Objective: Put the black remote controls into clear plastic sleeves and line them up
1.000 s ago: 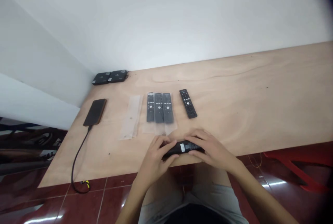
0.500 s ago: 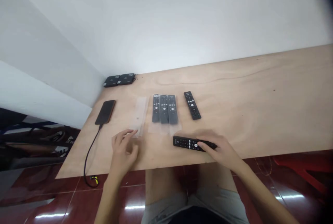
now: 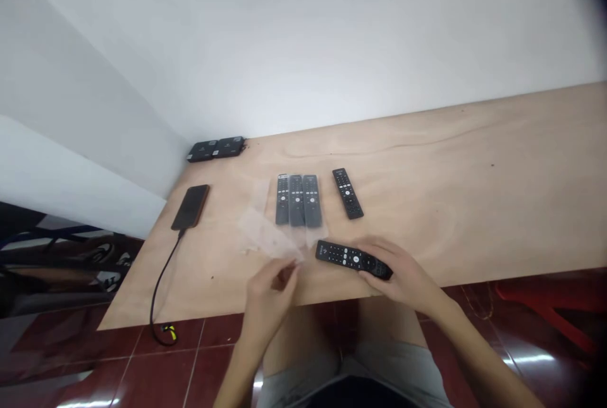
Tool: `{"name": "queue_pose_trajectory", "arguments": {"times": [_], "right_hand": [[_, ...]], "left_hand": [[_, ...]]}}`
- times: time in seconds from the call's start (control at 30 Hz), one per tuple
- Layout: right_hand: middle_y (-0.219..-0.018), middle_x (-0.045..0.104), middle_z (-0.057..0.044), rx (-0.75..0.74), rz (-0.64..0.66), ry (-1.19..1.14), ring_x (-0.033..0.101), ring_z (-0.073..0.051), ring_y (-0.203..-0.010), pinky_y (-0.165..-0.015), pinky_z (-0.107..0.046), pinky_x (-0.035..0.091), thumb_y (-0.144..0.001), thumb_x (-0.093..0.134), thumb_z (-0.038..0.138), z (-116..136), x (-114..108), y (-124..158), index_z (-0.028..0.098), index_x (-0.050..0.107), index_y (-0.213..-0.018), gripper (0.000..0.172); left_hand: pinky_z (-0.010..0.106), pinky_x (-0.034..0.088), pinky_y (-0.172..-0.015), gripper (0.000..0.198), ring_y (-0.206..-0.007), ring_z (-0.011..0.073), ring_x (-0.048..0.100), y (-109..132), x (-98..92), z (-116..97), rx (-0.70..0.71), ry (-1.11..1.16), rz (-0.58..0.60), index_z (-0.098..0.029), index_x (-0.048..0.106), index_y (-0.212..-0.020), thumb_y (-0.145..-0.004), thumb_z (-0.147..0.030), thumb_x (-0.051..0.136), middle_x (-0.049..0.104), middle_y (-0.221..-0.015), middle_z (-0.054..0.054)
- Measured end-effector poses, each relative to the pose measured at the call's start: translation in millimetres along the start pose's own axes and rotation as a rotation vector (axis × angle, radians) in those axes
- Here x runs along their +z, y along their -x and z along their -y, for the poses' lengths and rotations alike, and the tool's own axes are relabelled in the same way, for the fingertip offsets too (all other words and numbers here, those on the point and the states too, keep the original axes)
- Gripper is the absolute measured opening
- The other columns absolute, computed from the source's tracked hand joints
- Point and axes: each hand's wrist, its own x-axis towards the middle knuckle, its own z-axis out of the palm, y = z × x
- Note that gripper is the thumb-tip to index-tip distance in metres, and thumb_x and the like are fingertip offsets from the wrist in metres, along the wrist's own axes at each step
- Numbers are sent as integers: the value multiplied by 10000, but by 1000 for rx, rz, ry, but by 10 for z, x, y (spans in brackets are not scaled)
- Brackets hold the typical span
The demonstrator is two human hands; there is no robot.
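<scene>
Clear plastic sleeve (image 3: 268, 237) trails from the pinching fingers (image 3: 287, 273) of the left hand (image 3: 270, 297), well apart from the right hand (image 3: 403, 275), which clamps a black remote control (image 3: 344, 257) against the plywood tabletop (image 3: 450, 205), steadying it just below three sleeved remotes (image 3: 297, 200).

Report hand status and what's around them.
Right hand gripping black remote control, over plywood table. Left hand at end of clear plastic sleeve, grip unclear. Ahead: three sleeved remotes, one bare remote.
</scene>
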Motion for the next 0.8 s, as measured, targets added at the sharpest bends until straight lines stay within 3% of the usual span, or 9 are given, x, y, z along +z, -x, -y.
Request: {"name": "queue_pose_trajectory", "arguments": {"times": [0.17,0.47,0.63,0.8], "right_hand": [[-1391,757,-95,4,11,-93,700,-361,-1315,-1137,-598,580,-922,769,228,-93,-186,139,309,714,-1399,487],[-1323,789,-71,-50,108,-173,720,-351,-1243,-1118,-573,570,-863,808,180,-32,-331,155,337,732,-1403,567],[-1279,783,-61,-53,109,-155,713,-324,-1203,-1090,-544,577,-870,791,166,-19,-336,123,324,737,-1356,514],[-1264,744,-67,-32,111,-98,677,-321,-1210,-1063,-520,588,-867,770,137,9,-341,114,328,734,-1344,515]], "left_hand": [[403,647,-882,169,-970,240,781,-34,387,-232,-10,92,37,-253,815,-1122,-1067,-310,665,823,-1070,63],[376,650,-812,167,-935,232,755,-58,572,-461,-52,192,66,-248,816,-1067,-1070,-296,656,776,-1014,65],[379,652,-831,187,-973,231,743,-6,564,-531,-74,189,140,-257,807,-1136,-1082,-256,628,757,-1045,64],[496,649,-991,400,-1146,281,692,-42,327,-526,94,-6,383,-293,706,-1419,-1037,-182,659,693,-1252,108]]}}
